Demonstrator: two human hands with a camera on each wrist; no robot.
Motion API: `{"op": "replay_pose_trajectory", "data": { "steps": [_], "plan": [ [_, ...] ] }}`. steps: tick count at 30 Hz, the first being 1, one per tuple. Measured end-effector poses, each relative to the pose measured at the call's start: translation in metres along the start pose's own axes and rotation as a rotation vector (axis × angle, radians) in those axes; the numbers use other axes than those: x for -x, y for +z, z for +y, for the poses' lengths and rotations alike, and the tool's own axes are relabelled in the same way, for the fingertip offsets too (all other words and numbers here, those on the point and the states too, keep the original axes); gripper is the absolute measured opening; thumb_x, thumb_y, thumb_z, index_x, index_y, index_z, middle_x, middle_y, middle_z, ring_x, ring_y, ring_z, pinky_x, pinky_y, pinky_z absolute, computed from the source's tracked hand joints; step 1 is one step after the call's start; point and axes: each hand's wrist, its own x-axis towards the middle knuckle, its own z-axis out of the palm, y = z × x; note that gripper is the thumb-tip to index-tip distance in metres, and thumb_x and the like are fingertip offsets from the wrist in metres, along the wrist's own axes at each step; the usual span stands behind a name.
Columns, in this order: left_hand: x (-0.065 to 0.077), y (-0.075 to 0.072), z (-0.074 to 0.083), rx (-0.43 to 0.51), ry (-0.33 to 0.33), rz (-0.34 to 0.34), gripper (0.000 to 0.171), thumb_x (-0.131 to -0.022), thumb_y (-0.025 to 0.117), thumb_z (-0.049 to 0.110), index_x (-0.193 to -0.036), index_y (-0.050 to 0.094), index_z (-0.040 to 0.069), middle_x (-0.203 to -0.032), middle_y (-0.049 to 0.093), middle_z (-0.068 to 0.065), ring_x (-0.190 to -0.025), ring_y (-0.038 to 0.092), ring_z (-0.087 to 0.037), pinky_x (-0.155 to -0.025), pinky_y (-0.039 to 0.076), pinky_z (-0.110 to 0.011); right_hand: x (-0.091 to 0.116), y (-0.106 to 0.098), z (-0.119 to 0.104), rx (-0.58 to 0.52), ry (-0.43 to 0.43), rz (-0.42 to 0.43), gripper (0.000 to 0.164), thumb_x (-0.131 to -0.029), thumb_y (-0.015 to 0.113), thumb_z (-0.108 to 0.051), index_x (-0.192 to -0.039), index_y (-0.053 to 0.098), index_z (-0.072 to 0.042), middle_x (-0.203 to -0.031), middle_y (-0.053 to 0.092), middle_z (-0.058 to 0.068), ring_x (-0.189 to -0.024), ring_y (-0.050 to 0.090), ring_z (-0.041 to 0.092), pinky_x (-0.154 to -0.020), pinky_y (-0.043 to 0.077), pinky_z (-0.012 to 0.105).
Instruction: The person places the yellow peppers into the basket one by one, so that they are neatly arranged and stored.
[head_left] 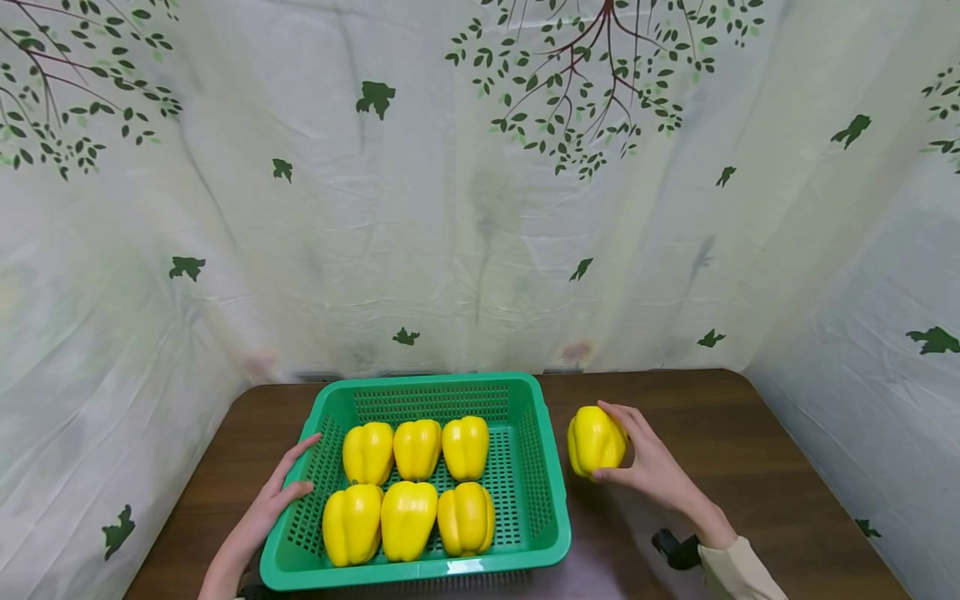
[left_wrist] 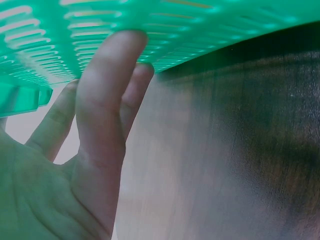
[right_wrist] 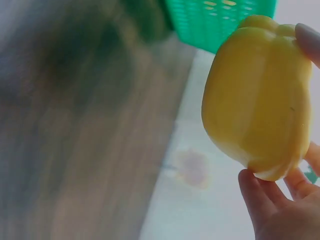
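Observation:
A yellow bell pepper (head_left: 596, 442), pinched between thumb and fingertips, is held by my right hand (head_left: 656, 462) above the brown table, just right of the green basket (head_left: 555, 508). In the right wrist view the same bell pepper (right_wrist: 257, 100) appears large, with fingertips at both its ends. My left hand (head_left: 270, 500) rests at the basket's left rim, thumb and fingers spread apart. The left wrist view shows extended fingers of that hand (left_wrist: 100, 115) against the slotted basket wall (left_wrist: 195, 35). Inside the basket, several yellow bell peppers (head_left: 408, 521) lie in two rows.
A dark wooden table (head_left: 675, 408) lies under the basket. Behind it and at both sides hangs a pale curtain (head_left: 480, 208) printed with leaves and branches. Bare basket floor (head_left: 506, 467) shows right of the peppers. A dark strap-like object (head_left: 677, 550) sits by the right wrist.

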Motion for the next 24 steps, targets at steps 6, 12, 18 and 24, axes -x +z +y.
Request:
{"op": "replay_pose_trajectory", "data": {
  "steps": [6, 12, 18, 24],
  "plan": [
    [0.000, 0.000, 0.000, 0.002, -0.005, 0.000, 0.060, -0.100, 0.041, 0.011, -0.152, 0.013, 0.016, -0.153, 0.003, -0.024, -0.105, 0.054, -0.004, -0.080, 0.052, -0.033, -0.008, -0.004, -0.017, -0.024, -0.068, 0.000, 0.090, -0.071, 0.085, -0.022, -0.146, 0.037, -0.014, -0.132, 0.041, 0.010, -0.114, 0.046, 0.032, -0.087, 0.043, 0.055],
    [-0.001, -0.001, -0.001, -0.016, -0.003, 0.003, 0.060, -0.100, 0.042, 0.011, -0.152, 0.013, 0.016, -0.153, 0.002, -0.024, -0.106, 0.053, -0.002, -0.081, 0.051, -0.031, -0.017, -0.002, -0.038, -0.043, -0.135, -0.006, 0.089, -0.072, 0.085, -0.022, -0.147, 0.036, -0.016, -0.134, 0.041, 0.006, -0.116, 0.045, 0.026, -0.091, 0.042, 0.054],
    [-0.001, -0.001, -0.001, -0.021, -0.017, 0.008, 0.060, -0.099, 0.042, 0.011, -0.152, 0.013, 0.016, -0.153, 0.002, -0.024, -0.105, 0.053, -0.003, -0.081, 0.051, -0.033, -0.023, 0.008, -0.055, -0.052, -0.192, -0.025, 0.086, -0.073, 0.084, -0.026, -0.146, 0.038, -0.016, -0.134, 0.042, 0.005, -0.116, 0.045, 0.023, -0.091, 0.043, 0.053],
    [-0.001, -0.001, 0.000, -0.035, -0.008, 0.010, 0.059, -0.100, 0.042, 0.012, -0.152, 0.014, 0.015, -0.153, 0.003, -0.025, -0.108, 0.052, -0.008, -0.081, 0.051, -0.032, -0.029, 0.022, -0.067, -0.078, -0.203, -0.076, 0.085, -0.074, 0.082, -0.031, -0.145, 0.038, -0.013, -0.137, 0.040, 0.005, -0.119, 0.045, 0.024, -0.092, 0.042, 0.053]
  ]
}}
